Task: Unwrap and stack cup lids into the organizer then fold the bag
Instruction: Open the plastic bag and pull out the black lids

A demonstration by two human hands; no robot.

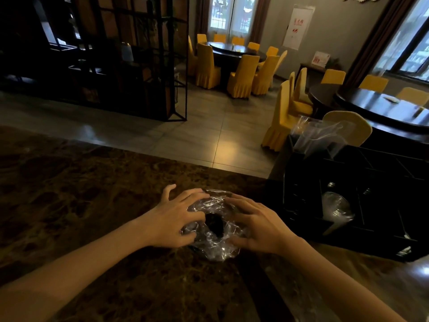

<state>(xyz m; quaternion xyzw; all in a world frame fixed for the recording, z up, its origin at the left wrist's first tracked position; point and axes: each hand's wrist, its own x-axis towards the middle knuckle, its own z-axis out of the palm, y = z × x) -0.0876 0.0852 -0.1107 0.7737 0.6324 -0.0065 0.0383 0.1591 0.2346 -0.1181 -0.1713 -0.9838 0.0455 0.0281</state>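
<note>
A crumpled clear plastic bag (pixel 214 240) lies on the dark marble counter (pixel 92 194) in front of me. Something dark shows through its middle. My left hand (pixel 173 219) grips the bag's left side with curled fingers. My right hand (pixel 257 225) grips its right side the same way. To the right stands a black organizer (pixel 371 173) with several compartments. A stack of clear cup lids (pixel 336 209) sits in one near compartment.
Clear plastic packaging (pixel 320 133) sticks up from the organizer's far left corner. Beyond the counter's edge lies a tiled floor with round dark tables and yellow-covered chairs (pixel 242 75). A dark metal shelf (pixel 130 56) stands at the far left.
</note>
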